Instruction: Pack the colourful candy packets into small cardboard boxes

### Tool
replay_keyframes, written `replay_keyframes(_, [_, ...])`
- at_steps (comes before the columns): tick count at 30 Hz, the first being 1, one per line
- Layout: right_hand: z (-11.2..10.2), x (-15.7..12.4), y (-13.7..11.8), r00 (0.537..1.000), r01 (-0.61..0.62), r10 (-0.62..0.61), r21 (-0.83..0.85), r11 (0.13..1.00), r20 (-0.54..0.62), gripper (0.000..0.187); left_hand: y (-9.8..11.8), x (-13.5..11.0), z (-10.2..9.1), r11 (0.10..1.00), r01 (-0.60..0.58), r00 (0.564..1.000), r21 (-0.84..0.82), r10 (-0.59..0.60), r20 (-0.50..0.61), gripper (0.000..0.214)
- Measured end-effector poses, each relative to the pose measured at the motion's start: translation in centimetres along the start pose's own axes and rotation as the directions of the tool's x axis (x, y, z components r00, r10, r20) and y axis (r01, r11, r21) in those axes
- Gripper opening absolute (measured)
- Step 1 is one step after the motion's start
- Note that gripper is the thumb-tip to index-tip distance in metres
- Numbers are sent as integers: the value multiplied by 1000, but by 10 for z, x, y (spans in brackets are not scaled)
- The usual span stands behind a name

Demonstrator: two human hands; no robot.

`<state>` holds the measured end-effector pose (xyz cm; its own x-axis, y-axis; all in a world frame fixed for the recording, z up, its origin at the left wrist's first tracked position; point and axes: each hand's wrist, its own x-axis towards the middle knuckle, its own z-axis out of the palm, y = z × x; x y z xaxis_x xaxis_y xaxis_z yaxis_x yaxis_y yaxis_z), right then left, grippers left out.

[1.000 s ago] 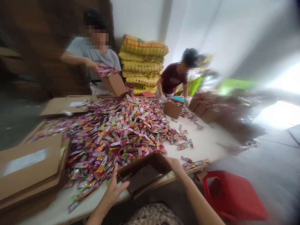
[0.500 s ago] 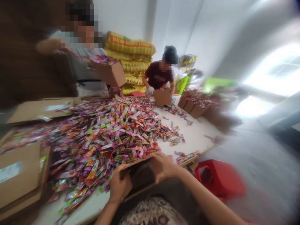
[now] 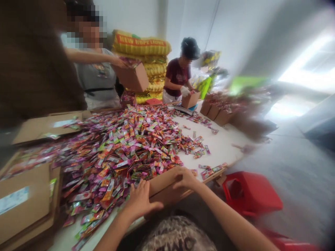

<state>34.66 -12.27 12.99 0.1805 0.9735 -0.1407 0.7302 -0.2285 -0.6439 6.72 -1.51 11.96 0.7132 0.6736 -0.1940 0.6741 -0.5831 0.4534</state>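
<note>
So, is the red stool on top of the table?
No, the red stool stands on the floor beside the table.

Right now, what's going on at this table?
The person wearing the camera has both hands on a small cardboard box at the near edge of the table: the left hand lies flat by its near side, the right hand rests on its top. A big heap of colourful sachets covers the table beyond it. Across the table, one person holds up a tilted box of sachets, and another person in a dark red shirt handles a box. A red stool stands to the right.
</note>
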Motion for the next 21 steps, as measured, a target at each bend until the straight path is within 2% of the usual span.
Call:
replay_keyframes(2, [15,6,-9,994,-68,57,-122,990,-90,48,18,4,20,985,45,988,168,-19,-155,84])
replay_keyframes(4, [29,6,-15,992,-48,19,-226,973,-129,47,28,7,42,967,102,945,233,-21,-325,66])
replay_keyframes(6, [39,3,-18,990,5,-44,-270,963,-136,38,30,11,57,967,44,913,251,63,-403,44])
replay_keyframes(9, [46,-2,-20,988,30,-80,-348,937,-131,28,29,17,59,961,-93,927,261,179,-328,31])
replay_keyframes(11, [49,-3,-19,992,15,-63,-380,925,-114,29,29,20,52,968,-100,954,232,159,-253,28])
replay_keyframes(12, [50,-3,-19,993,12,-57,-382,924,-106,29,29,21,49,974,-105,966,202,148,-210,33])
replay_keyframes(13, [51,-3,-19,994,14,-55,-377,926,-99,26,29,21,46,978,-123,976,167,150,-159,51])
replay_keyframes(15, [54,-2,-16,994,31,-66,-360,932,-87,14,27,23,45,979,-178,982,102,183,-49,108])
replay_keyframes(16, [55,1,-14,994,40,-74,-348,937,-85,11,25,24,45,978,-193,981,85,194,-10,126])
replay_keyframes(17, [54,5,-11,993,54,-85,-327,943,-81,10,23,26,45,979,-190,982,78,190,8,129])
replay_keyframes(19, [49,21,-1,991,95,-113,-204,974,-76,9,17,30,43,988,-141,990,61,141,2,108])
replay_keyframes(21, [33,49,19,990,140,-137,106,984,-33,15,14,32,34,1000,-24,999,-17,23,-34,89])
